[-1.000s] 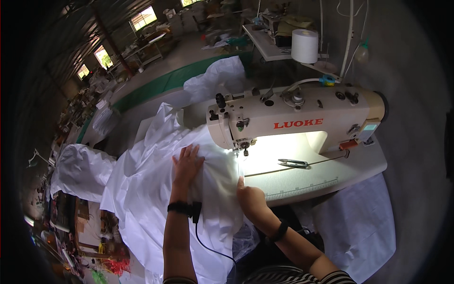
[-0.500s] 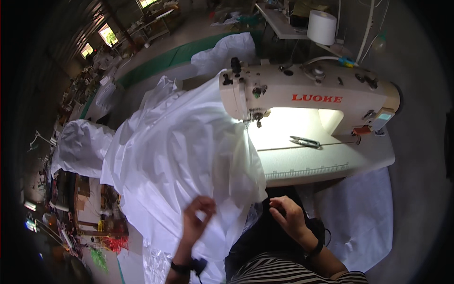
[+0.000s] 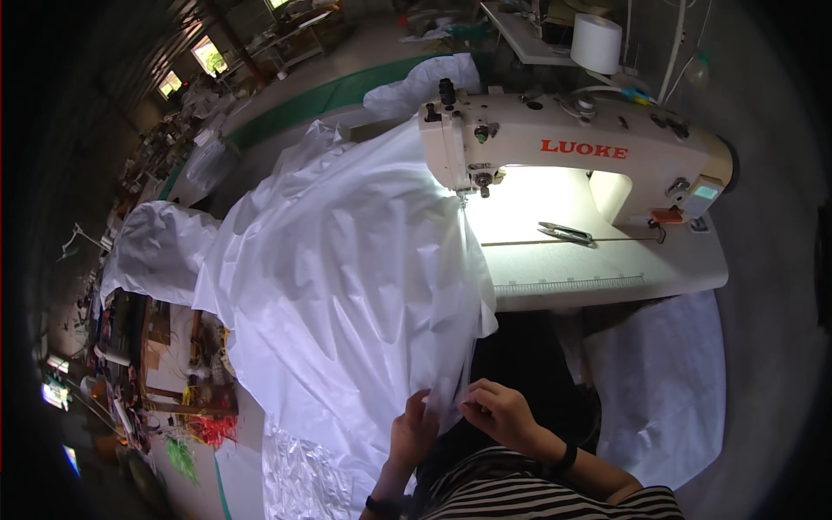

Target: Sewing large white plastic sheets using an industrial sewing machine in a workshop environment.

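At the near edge of the tabletop (image 3: 607, 290), we gather the lower hem of a large white fabric sheet (image 3: 347, 269) that drapes from the sewing machine (image 3: 572, 152) down toward our lap. Our left hand (image 3: 414, 431) closes its fingers on the hanging edge, and our right hand (image 3: 501, 414) pinches the same edge just beside it, fingers narrow and curled around the cloth. The bulk of the sheet lies heaped over the left end of the tabletop, its upper part reaching up to the needle area under the machine's head. A pair of thread snips (image 3: 565, 232) rests on the lit bed, well apart from both hands. A white thread cone (image 3: 595, 43) stands behind the machine, and a second white piece (image 3: 659, 390) hangs off the near right side of the tabletop.

We judge the risk to lie in the weight of the cloth: so much of it hangs over the left edge that it could slide off and drag the held hem out of line. A tug from our hands could also strain whatever part sits under the needle.
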The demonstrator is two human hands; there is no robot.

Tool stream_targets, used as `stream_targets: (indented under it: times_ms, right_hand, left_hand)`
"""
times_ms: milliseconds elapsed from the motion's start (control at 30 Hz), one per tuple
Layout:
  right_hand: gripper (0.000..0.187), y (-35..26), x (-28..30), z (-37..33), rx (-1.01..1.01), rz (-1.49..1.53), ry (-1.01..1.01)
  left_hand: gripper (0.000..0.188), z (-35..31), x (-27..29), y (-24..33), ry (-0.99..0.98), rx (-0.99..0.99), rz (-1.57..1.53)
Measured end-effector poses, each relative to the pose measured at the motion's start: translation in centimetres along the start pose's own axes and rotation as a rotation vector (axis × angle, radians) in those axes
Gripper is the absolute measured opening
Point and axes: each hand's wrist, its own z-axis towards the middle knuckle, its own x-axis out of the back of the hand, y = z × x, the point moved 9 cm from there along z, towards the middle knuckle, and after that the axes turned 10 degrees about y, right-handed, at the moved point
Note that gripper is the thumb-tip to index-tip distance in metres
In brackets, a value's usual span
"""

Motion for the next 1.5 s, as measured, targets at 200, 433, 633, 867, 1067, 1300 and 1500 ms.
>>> stream_targets:
  times_ms: [200,433,633,867,1067,1300,1500]
  right_hand:
    - [0.012,-4.3,-2.6,-1.9,0.168,0.139,-0.219]
    - [0.014,-4.8,-3.6,-2.7,0.271,0.074,-0.186]
    - [0.016,2.6,-0.8,-2.5,0.103,0.062,-0.104]
    - [0.058,10.4,-1.2,5.9,-0.009,-0.128,0.208]
    - [0.037,5.8,-3.8,-3.5,-0.452,0.776,-0.303]
    - [0.019,0.1,-1.8,-5.9,-0.162,0.335,-0.365]
    - [0.03,-3.9,3.0,-5.3,0.266,0.103,-0.02]
  left_hand:
    - [0.021,-1.3,2.5,4.6,0.018,-0.178,0.03]
    - [0.012,-2.2,0.7,1.9,-0.017,0.437,-0.69]
    - [0.025,-0.7,4.8,0.8,0.361,0.409,-0.677]
    - [0.021,1.4,7.4,5.4,0.324,0.012,-0.325]
    - [0.016,2.6,8.4,8.6,0.245,-0.301,-0.088]
    - [0.033,1.1,3.9,11.6,-0.041,-0.581,0.138]
    - [0.041,-0.1,1.2,11.9,-0.215,-0.645,0.205]
